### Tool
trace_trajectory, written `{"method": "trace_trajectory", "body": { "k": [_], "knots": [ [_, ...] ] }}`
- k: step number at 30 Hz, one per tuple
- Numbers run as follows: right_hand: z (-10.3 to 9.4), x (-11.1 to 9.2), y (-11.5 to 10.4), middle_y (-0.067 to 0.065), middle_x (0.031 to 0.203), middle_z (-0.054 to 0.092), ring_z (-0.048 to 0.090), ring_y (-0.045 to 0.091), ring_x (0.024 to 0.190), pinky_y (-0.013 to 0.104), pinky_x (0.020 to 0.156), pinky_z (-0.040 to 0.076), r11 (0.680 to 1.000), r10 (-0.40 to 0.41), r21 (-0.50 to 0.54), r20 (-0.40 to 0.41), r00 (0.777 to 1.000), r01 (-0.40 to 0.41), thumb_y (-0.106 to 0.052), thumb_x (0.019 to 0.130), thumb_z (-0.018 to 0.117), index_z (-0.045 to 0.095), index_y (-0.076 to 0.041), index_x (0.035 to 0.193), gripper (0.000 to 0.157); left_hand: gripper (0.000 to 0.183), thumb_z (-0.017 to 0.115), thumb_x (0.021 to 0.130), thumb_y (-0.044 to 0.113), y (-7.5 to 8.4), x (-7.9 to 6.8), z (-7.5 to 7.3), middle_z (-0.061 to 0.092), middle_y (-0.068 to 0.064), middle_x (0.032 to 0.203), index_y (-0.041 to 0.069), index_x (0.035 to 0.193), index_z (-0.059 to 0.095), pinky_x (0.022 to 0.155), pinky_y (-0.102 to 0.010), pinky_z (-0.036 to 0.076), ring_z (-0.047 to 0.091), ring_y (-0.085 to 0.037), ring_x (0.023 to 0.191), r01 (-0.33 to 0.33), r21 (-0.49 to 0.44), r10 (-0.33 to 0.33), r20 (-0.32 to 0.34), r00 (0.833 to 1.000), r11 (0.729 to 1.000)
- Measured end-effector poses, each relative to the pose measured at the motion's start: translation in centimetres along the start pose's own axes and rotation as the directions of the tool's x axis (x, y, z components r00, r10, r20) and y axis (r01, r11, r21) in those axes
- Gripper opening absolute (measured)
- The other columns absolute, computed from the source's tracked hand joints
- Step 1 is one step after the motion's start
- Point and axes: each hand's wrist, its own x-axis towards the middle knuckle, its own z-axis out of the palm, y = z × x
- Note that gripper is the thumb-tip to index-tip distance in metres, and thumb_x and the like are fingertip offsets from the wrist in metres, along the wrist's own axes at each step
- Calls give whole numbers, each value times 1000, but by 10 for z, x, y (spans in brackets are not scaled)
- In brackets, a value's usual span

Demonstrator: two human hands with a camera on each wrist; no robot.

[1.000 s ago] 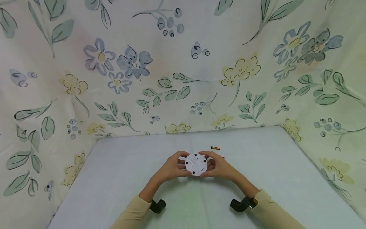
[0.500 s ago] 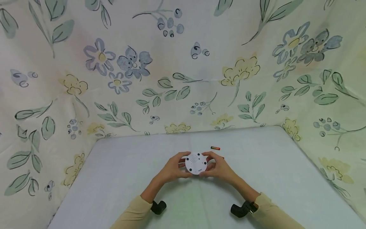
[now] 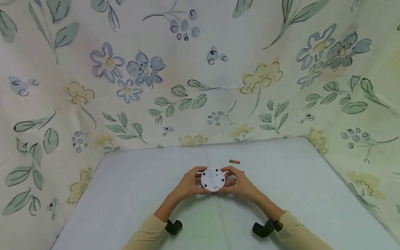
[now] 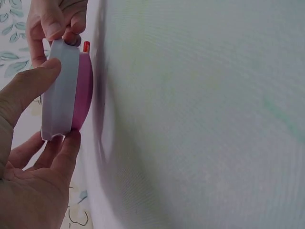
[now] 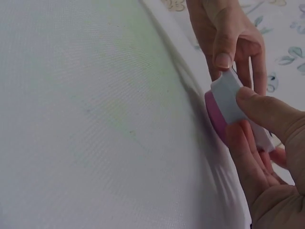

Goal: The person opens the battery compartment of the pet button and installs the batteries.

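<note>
A round device (image 3: 213, 180), white with a cluster of small holes and black round feet, faces up between my hands in the head view. Its other side is pink, as the left wrist view shows on the device (image 4: 62, 90). My left hand (image 3: 187, 184) grips its left edge between thumb and fingers. On the opposite edge, my right hand (image 3: 240, 183) pinches it the same way. The right wrist view has the device (image 5: 228, 98) tilted, partly covered by fingers. What the pink face looks like is hidden.
A red and black battery (image 3: 234, 161) lies on the white-covered table (image 3: 140, 173) beyond my right hand. Another small red end (image 3: 243, 172) peeks out behind that hand, mostly hidden. Flower-patterned cloth (image 3: 193, 104) rises behind and at both sides.
The device has turned a little clockwise between my hands, its feet and holes shifting round. Both hands keep their hold in nearly the same place.
</note>
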Motion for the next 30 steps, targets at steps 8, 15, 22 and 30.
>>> {"method": "trace_trajectory", "body": {
  "k": [8,15,22,30],
  "knots": [
    [-2,-1,3,17,101,59,72,25,80,26,64,56,998,-52,23,22,998,52,-2,80,87,50,4,129,62,80,87,79,0,-4,1,-4,50,-18,147,-1,147,47,105,-43,46,53,-35,130,-19,-9,20,50,999,1000],
    [-2,0,3,17,100,60,71,25,80,26,63,56,997,-75,-7,18,997,75,0,80,87,52,6,126,58,81,86,81,2,-8,0,-4,47,-19,149,-3,150,43,105,-42,46,52,-36,130,-13,-20,14,65,998,1000],
    [-5,0,-1,16,100,61,70,26,82,28,67,58,993,-101,-55,39,994,103,-1,79,87,56,3,123,54,89,90,78,7,-8,-1,-1,45,-16,151,0,151,41,102,-38,48,54,-33,128,-4,2,3,72,997,1000],
    [-7,11,-5,9,128,60,64,25,105,32,87,57,968,-142,-201,40,989,147,-21,79,91,57,-3,135,68,88,92,77,12,-7,-1,1,51,-18,144,-3,149,44,99,-42,50,58,-32,122,-63,28,63,27,998,998]
  ]
}}
